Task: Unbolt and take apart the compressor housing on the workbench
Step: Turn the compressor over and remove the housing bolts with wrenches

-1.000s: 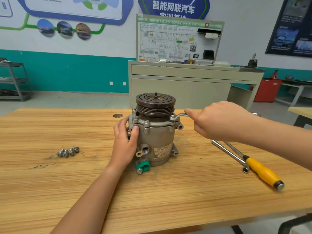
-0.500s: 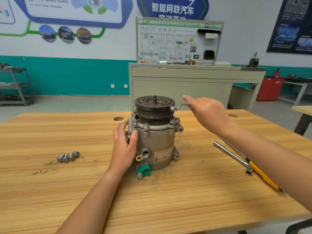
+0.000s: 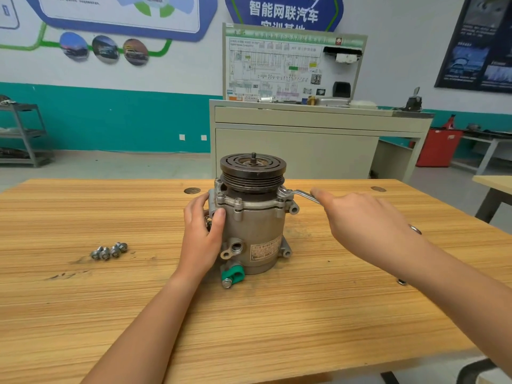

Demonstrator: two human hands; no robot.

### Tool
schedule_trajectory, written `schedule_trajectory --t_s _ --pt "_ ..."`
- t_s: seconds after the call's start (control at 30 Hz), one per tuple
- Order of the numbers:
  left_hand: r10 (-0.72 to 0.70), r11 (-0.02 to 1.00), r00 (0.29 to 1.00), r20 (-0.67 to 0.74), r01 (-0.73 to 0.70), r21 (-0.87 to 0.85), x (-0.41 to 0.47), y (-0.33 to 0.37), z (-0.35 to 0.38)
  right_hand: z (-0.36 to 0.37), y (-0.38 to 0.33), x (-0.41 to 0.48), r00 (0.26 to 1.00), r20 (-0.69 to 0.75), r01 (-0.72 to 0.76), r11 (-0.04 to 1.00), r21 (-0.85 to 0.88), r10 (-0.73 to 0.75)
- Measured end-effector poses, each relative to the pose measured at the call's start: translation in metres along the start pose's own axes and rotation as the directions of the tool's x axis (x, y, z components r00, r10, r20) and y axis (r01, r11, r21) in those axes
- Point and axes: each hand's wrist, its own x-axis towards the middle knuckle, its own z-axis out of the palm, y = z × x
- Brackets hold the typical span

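Lifted clear half a second ago, the silver ring spanner (image 3: 300, 194) gripped in the right hand (image 3: 360, 221) is reseated at the bolted rim of the grey, pulley-topped compressor housing (image 3: 255, 225), upright mid-way on the wooden workbench (image 3: 304, 314) with the left hand (image 3: 203, 231) clasping its side, suggesting another loosening stroke.

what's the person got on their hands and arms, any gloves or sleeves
No gloves: the left hand and right hand are both bare, and no ring shows on the fingers in view. The left forearm and right forearm are bare to the frame edge, with no sleeve or watch visible.
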Motion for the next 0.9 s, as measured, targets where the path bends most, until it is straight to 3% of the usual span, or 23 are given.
schedule_trajectory --t_s 0.17,0.47,0.6,0.73,0.8,0.9 --pt "-0.006 1.0 1.0 0.008 0.006 -0.003 0.0 0.001 -0.001 -0.018 -0.021 0.004 0.99 0.114 0.108 0.968 -0.225 -0.084" --pt "-0.001 1.0 1.0 0.004 0.001 -0.001 -0.001 0.002 0.0 -0.006 0.019 0.025 0.957 -0.011 0.277 0.922 -0.269 -0.291" --pt "-0.009 1.0 1.0 0.006 0.009 0.0 0.0 0.002 0.0 0.008 0.034 0.042 0.956 -0.044 0.264 0.915 -0.307 -0.29" --pt "-0.019 1.0 1.0 0.01 0.019 -0.012 0.0 0.002 0.0 0.03 0.02 0.059 0.932 -0.208 0.241 0.935 -0.26 -0.298" --pt "-0.02 1.0 1.0 0.013 0.021 -0.02 -0.002 0.001 -0.001 0.04 0.012 0.069 0.873 -0.39 0.261 0.956 -0.131 -0.292" --pt "-0.026 0.999 1.0 0.017 0.026 -0.022 -0.002 0.0 -0.001 0.046 0.005 0.076 0.828 -0.498 0.305 0.952 0.013 -0.258"
